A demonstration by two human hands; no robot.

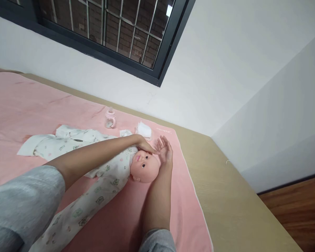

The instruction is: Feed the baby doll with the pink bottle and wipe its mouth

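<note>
A baby doll [146,169] lies on its back on a pink blanket [120,217], dressed in a white printed outfit [117,175]. My left forearm crosses over the doll's body. At the far side of its head is my left hand [146,144], fingers stretched out together; whether it touches the head I cannot tell. My right hand [165,151] is just past the top of the head, palm up with fingers spread. Its forearm runs alongside the crown. Neither hand shows anything held. Part of the doll's torso is hidden beneath my left arm.
A pink baby bottle [110,119] stands on the blanket beyond the doll. Near my hands lies a folded white cloth-like item [144,130]. The blanket covers part of a tan surface [220,189] that meets the white wall [207,70]. Above is a barred window [120,28].
</note>
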